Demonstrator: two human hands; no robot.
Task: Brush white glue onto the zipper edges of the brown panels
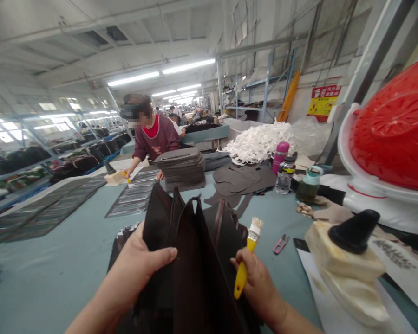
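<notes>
- Closest to the camera, the left hand (146,260) grips the edge of a dark brown leather bag (191,260), with the thumb laid across the outer panel and the fingers hidden behind it.
- The right hand (256,283) is closed around the handle of a yellow-handled brush (243,271), with the pale bristles pointing up, just beside the bag's right side.
- The bag stands open and folded into several upright panels between both hands, over a blue-grey worktable (45,290).
- Right of the brush lie pink snips (280,244). Farther right, a cream block (344,264) with a black cone (354,231) on top rests on white paper (329,301).
- Beyond the bag are loose dark leather cutouts (244,180), a tall stack of dark leather pieces (180,168), and a tangled heap of white strips (257,144).
- A pink flask (280,155), a plastic bottle (284,177), and a glass jar (308,184) stand near the cutouts.
- A red colander (392,125) sits in a white bowl (355,162) at the right edge.
- Across the table, a co-worker (156,137) in a maroon top holds a yellow brush (126,174) beside rows of dark strips (134,197).
</notes>
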